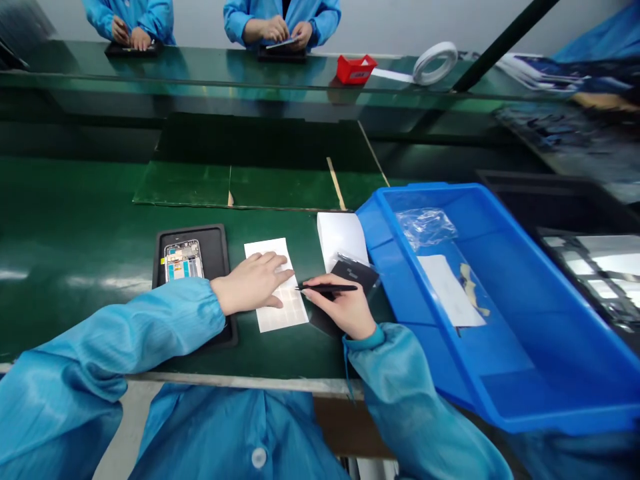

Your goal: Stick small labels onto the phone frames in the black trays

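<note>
Your right hand (347, 310) has its fingers pinched round a thin black tool (333, 288), tip at the white sheet (281, 319); your left hand (255, 283), fingers kinda spread, rests on that sheet, beside the black tray (215, 250).

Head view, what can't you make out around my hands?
All in the head view:
Sheet: its middle, hidden under your left hand.
Phone: its near end, hidden by your left sleeve.
Tool in your right hand: whether its tip touches the sheet, too small to tell.
Bin: one corner, cut off by the right edge.
</note>
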`<state>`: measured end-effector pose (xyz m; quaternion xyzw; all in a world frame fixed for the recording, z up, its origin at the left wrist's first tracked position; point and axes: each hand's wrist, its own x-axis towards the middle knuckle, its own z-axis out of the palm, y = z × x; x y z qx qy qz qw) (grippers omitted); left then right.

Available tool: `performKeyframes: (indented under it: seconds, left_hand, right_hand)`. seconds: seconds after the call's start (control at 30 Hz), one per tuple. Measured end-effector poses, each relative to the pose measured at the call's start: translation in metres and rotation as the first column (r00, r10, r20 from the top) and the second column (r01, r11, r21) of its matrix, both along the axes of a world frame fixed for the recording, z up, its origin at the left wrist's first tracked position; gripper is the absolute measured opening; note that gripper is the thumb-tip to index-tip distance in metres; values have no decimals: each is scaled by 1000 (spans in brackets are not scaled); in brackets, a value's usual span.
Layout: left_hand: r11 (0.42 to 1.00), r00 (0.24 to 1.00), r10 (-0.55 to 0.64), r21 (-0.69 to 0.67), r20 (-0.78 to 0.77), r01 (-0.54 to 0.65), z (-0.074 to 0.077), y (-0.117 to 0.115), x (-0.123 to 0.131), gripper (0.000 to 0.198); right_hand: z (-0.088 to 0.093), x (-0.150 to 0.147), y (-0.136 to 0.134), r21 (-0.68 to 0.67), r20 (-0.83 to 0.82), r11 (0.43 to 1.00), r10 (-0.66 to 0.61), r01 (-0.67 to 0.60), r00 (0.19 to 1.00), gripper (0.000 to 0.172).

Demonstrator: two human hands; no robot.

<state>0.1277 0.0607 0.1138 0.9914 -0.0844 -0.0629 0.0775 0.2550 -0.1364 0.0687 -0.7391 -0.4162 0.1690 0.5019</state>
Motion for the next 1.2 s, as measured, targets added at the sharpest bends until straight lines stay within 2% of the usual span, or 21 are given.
performKeyframes:
  seconds: [0.4, 1.2]
  left_hand:
    - [1000, 1000, 10, -29, 14, -10, -5, 0, -2, 68]
    - [998, 999, 14, -57, 31, -12, -5, 1, -2, 68]
  right_hand:
    - [-2, 0, -1, -4, 13, 1000, -17, 17, 1000, 16]
    - [-3, 0, -2, -18, 28, 999, -33, 34, 999, 15]
